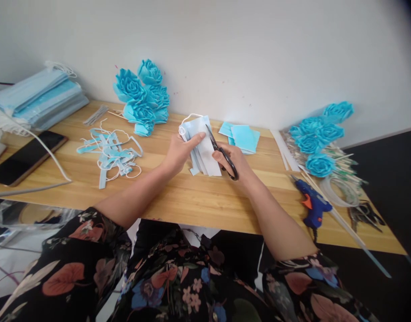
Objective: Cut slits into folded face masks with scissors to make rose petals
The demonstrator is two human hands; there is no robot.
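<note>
My left hand [180, 150] grips a face mask [207, 154] above the middle of the table, its thumb pressed flat on the pale side. A white ear loop curls out at the mask's upper left. In my right hand [234, 158] is a pair of black-handled scissors [228, 162], fingers through the handles. The blades point up and to the left, along the mask's right side; whether they are cutting into it I cannot tell. Just behind my right hand lie several cut blue fabric pieces [243, 137]. A tangle of mask strips and ear loops [114, 154] lies left of my left hand.
Stacked face masks [47, 98] and a phone [27, 156] sit at the left. Blue fabric roses [143, 96] stand against the wall, with more roses [317, 129] at the right. A blue glue gun [312, 203] and dark snips [364, 214] lie near the right front edge.
</note>
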